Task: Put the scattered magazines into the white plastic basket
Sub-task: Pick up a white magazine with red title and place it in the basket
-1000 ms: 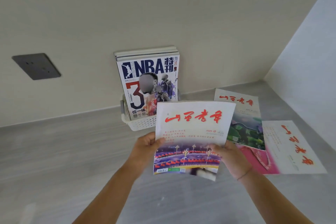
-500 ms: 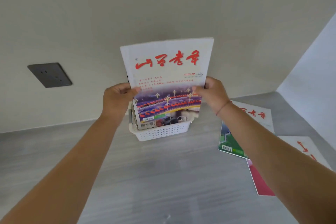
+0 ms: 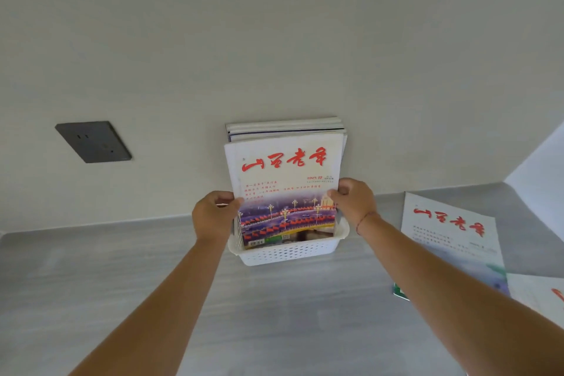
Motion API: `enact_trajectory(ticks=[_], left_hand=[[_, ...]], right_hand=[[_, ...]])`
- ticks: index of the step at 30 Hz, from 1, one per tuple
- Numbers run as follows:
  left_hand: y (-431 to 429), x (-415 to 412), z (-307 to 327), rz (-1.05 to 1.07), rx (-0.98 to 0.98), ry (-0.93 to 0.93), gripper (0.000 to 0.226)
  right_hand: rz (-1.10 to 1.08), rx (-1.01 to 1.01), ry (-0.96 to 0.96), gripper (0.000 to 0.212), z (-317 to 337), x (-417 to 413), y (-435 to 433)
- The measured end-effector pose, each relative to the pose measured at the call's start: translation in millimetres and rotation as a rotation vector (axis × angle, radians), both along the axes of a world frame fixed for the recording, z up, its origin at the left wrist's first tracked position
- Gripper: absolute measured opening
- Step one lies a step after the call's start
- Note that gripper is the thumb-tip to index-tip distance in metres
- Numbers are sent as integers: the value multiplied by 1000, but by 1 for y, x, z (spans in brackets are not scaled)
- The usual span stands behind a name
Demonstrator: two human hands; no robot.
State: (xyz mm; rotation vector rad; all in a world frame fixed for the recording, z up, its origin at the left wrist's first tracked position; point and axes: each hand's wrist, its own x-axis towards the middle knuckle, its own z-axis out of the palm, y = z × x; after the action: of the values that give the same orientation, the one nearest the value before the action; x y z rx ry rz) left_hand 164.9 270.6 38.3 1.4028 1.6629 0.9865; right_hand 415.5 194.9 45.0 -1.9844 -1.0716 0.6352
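Observation:
A white-covered magazine with red brush lettering point(image 3: 283, 171) stands upright in the white plastic basket point(image 3: 290, 252), in front of several other magazines point(image 3: 285, 127) leaning on the wall. My left hand point(image 3: 213, 215) grips its left edge and my right hand point(image 3: 354, 204) grips its right edge. Its lower end sits below the basket rim. Another magazine with the same red title point(image 3: 448, 230) lies flat on the counter to the right, partly under my right forearm. The corner of a third one point(image 3: 546, 293) shows at the right frame edge.
The basket stands against a cream wall on a grey counter point(image 3: 122, 278). A dark wall socket point(image 3: 93, 141) sits on the wall to the left. A white side wall point(image 3: 540, 162) closes the right corner.
Both hands carried the magazine from near my body up over the basket, then lowered it down into the basket in front of the other magazines. The basketball magazine's cover is now hidden behind it.

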Motion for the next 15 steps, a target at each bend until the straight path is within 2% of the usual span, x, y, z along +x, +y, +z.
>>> enact_trajectory(ticks=[2, 4, 10, 12, 15], left_hand=[[2, -1, -5, 2, -9, 12, 14], [2, -1, -8, -14, -23, 9, 12], [1, 3, -7, 1, -50, 37, 15], [-10, 8, -6, 50, 6, 99, 34], [-46, 26, -7, 67, 244, 138, 50]], right_hand=[[-59, 7, 82, 7, -4, 3, 2], [-104, 9, 151, 13, -5, 6, 3], [-106, -3, 157, 10, -4, 1, 2], [-96, -1, 110, 7, -5, 2, -8], [-169, 25, 98, 6, -16, 16, -37]])
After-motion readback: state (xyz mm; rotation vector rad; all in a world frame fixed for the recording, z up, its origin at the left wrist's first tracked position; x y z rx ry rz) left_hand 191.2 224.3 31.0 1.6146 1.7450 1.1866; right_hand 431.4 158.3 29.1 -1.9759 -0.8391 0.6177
